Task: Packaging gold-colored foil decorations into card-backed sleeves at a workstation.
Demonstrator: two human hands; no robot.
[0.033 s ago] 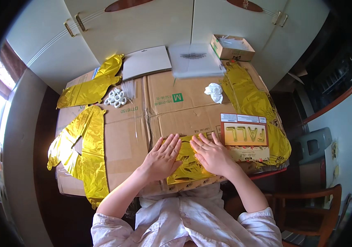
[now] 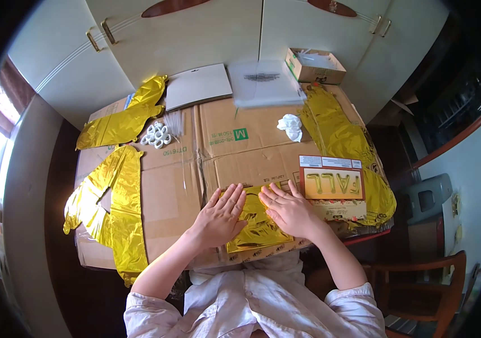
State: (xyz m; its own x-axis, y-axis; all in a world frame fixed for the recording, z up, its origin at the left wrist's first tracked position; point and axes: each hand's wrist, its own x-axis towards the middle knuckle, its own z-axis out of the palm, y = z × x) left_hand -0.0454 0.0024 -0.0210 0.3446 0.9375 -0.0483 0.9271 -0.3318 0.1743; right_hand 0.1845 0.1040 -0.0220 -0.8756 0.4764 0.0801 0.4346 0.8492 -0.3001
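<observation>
The left hand [image 2: 222, 218] lies palm down, fingers straight and nearly side by side, and here's the right hand [image 2: 292, 214] opposite, flat too, fingers fanned; neither is clamped on anything. The folded gold foil [image 2: 255, 217] sits right between them and partly beneath, close to the near edge of the cardboard [image 2: 167, 219]. So that's the relation: 1 hand on each side, both in contact, neither clearly nearer. The left covers the foil's left margin, the right its right margin, and a strip shows between the 2 thumbs. Its long axis? Can't tell, with the palms hiding both side edges.

Just right of the right hand, a printed package [image 2: 332, 183] overlaps a long gold sheet [image 2: 336, 132]. Out left, well apart, a bent foil piece [image 2: 125, 203] shines.

Farther on: white rings [image 2: 151, 137] beside thin clear sticks [image 2: 174, 122] at left, a crumpled white tissue [image 2: 291, 128] at right, another gold piece [image 2: 111, 125] far left. At the back, a white board [image 2: 198, 87], a clear plastic sheet [image 2: 266, 94] and a small carton [image 2: 320, 75], with pale cupboards [image 2: 212, 36] behind.
</observation>
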